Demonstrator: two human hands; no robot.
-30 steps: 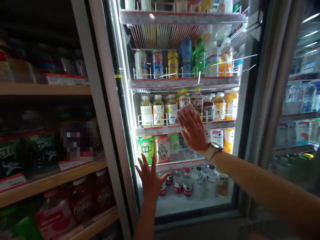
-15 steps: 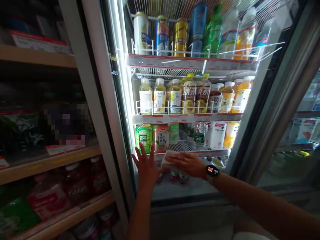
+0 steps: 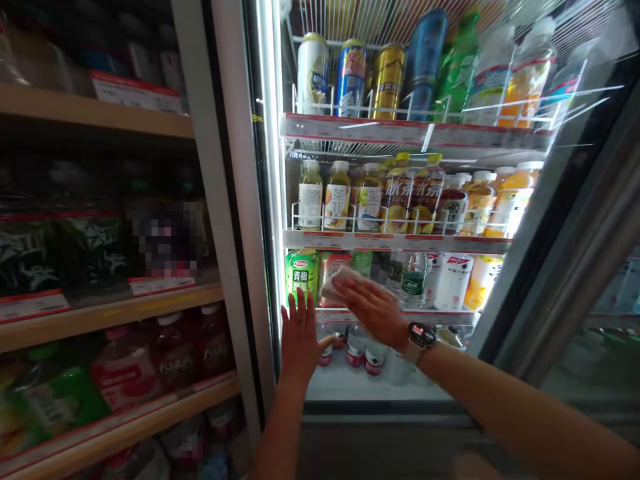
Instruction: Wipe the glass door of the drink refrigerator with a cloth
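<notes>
My right hand [image 3: 370, 307] presses a folded white cloth [image 3: 344, 280] against the glass door of a lit drinks fridge, in front of the lower shelf. Its fingers lie along the cloth, and a watch [image 3: 421, 334] is on that wrist. Lower and to the left, my left hand [image 3: 300, 333] is raised with fingers stretched out and palm toward the glass, holding nothing. Behind the cloth stands a red drink carton [image 3: 330, 265], partly covered. Beside it is a green drink carton [image 3: 302, 272], above my left fingertips.
Cans and bottles stand on wire shelves behind the glass, including a gold can [image 3: 389, 80] and a water bottle [image 3: 413, 279]. On the left, wooden shelves [image 3: 120, 319] carry more bottles behind a metal frame post [image 3: 240, 167]. A dark door frame [image 3: 545, 240] slants at right.
My right hand has moved the cloth upward on the glass, from the shelf edge to before the red carton. My left hand stays low at the left. The view has shifted left.
</notes>
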